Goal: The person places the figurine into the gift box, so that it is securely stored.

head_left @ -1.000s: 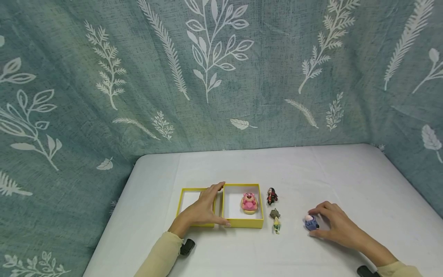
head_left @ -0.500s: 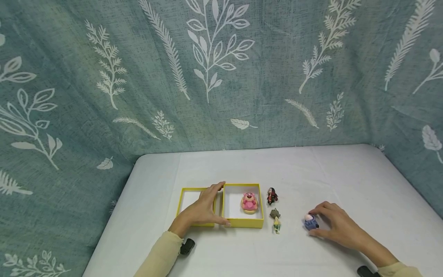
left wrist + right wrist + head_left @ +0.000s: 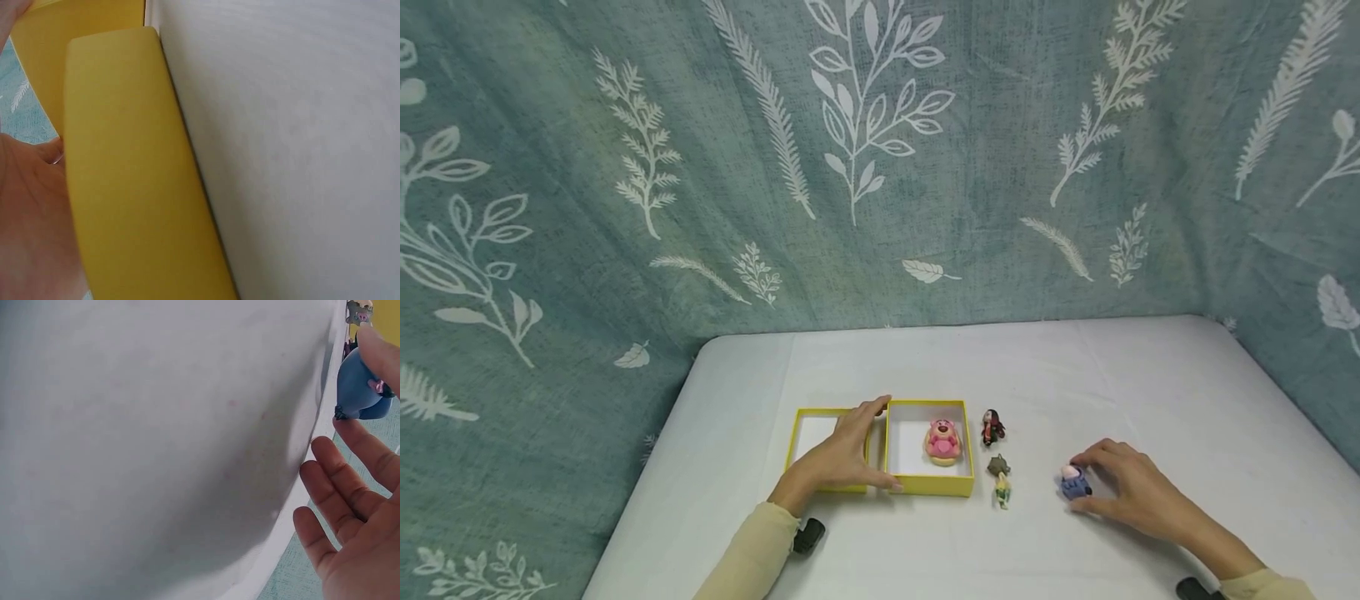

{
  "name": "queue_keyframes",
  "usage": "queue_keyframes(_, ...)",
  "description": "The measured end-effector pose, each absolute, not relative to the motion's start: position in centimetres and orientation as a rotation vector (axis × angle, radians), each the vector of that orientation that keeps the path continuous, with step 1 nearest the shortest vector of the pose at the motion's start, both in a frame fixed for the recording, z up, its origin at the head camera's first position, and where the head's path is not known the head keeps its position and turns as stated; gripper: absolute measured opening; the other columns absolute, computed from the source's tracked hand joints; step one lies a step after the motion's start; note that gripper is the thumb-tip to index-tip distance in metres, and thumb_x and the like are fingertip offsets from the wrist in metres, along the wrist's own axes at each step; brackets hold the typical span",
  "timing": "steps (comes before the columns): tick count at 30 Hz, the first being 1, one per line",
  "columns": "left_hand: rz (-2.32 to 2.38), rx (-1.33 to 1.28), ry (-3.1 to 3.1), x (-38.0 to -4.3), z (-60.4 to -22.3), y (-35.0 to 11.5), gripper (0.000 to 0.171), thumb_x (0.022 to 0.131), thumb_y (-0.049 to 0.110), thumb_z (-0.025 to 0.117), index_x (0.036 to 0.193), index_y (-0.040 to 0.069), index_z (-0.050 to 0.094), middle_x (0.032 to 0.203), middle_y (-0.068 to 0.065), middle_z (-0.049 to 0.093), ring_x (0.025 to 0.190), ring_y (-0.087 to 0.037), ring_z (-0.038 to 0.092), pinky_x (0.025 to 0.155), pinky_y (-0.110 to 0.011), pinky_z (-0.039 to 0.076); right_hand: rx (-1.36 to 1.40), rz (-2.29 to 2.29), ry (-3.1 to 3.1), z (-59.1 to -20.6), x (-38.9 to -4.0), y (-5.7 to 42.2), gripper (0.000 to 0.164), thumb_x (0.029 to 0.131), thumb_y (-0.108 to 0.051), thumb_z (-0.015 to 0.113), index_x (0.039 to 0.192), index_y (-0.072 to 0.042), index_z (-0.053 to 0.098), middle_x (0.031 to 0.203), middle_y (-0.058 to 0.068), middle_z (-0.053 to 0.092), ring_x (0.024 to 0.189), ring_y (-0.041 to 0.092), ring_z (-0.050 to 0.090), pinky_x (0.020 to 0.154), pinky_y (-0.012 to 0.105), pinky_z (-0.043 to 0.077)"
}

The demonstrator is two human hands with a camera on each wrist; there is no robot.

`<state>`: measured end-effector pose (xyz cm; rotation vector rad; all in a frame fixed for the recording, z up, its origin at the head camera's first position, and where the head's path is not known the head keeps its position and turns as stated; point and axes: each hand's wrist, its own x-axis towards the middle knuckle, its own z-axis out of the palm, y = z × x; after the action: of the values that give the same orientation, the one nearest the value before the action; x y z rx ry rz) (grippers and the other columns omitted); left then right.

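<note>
My right hand (image 3: 1138, 487) pinches a small blue toy figurine (image 3: 1075, 483) with a pale head between thumb and index finger, at the right of the table. In the right wrist view the blue figurine (image 3: 357, 387) shows from another side, and the other fingers spread loosely. My left hand (image 3: 838, 454) grips a yellow box (image 3: 932, 486) at its left side, thumb at the near corner and fingertips at the far corner. Inside that white-lined box lies a pink bear figurine (image 3: 943, 443). The left wrist view shows yellow walls (image 3: 125, 156) close up, with part of the hand behind.
Beneath my left forearm and hand sits a second open yellow box part (image 3: 812, 432), partly hidden. Right of the gripped box lie a red-and-black figurine (image 3: 992, 427) and a green-and-yellow figurine (image 3: 1002, 492) with a grey-brown top. A patterned curtain (image 3: 880, 167) stands behind the white table (image 3: 1037, 367).
</note>
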<state>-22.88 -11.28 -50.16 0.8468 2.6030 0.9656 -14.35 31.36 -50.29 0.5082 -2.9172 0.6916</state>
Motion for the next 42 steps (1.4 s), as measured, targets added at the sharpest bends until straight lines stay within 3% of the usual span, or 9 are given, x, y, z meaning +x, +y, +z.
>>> queue_keyframes(5, 0.968, 0.835, 2.595, -22.7, -50.2, -11.1, 0.124, 0.062, 0.060, 0.086, 0.157, 0.032, 0.012, 0.161, 0.003, 0.024, 0.149, -0.030, 0.019, 0.114, -0.059, 0.026, 0.551, 0.668, -2.876, -50.2, -14.3, 31.4, 0.052, 0.065, -0.050, 0.086, 0.105, -0.021, 0.070, 0.104, -0.010, 0.063, 0.098, 0.023, 0.060, 0.083, 0.052, 0.047)
queue_keyframes(11, 0.957, 0.839, 2.597, -22.6, -50.3, -11.1, 0.125, 0.063, 0.058, 0.086, 0.158, 0.024, 0.013, 0.160, 0.001, 0.025, 0.148, -0.030, 0.020, 0.115, -0.059, 0.026, 0.580, 0.681, -2.869, -50.0, -14.5, 31.0, 0.050, 0.067, -0.050, 0.085, 0.106, -0.022, 0.070, 0.104, -0.011, 0.063, 0.100, 0.024, 0.060, 0.084, 0.052, 0.045)
queue_keyframes(22, 0.938, 0.850, 2.615, -22.7, -50.2, -11.1, 0.123, 0.062, 0.059, 0.086, 0.157, 0.034, 0.011, 0.158, 0.001, 0.028, 0.146, -0.026, 0.026, 0.115, -0.056, 0.027, 0.683, 0.670, -2.781, -48.8, -15.6, 29.6, 0.046, 0.068, -0.038, 0.088, 0.106, -0.021, 0.069, 0.101, -0.010, 0.064, 0.094, 0.019, 0.062, 0.078, 0.047, 0.044)
queue_keyframes(31, 0.943, 0.852, 2.612, -22.7, -50.1, -11.1, 0.123, 0.063, 0.059, 0.086, 0.157, 0.031, 0.012, 0.158, 0.000, 0.028, 0.145, -0.029, 0.026, 0.113, -0.058, 0.029, 0.683, 0.699, -2.798, -47.7, -16.6, 28.0, 0.047, 0.070, -0.038, 0.087, 0.108, -0.019, 0.070, 0.104, -0.009, 0.065, 0.099, 0.020, 0.061, 0.084, 0.047, 0.041)
queue_keyframes(42, 0.936, 0.845, 2.619, -22.8, -50.0, -11.3, 0.124, 0.062, 0.059, 0.086, 0.157, 0.031, 0.011, 0.159, 0.000, 0.027, 0.146, -0.028, 0.025, 0.114, -0.057, 0.029, 0.740, 0.829, -2.831, -46.0, -18.4, 24.3, 0.050, 0.075, -0.040, 0.084, 0.116, -0.016, 0.068, 0.112, -0.004, 0.064, 0.108, 0.025, 0.058, 0.092, 0.054, 0.041)
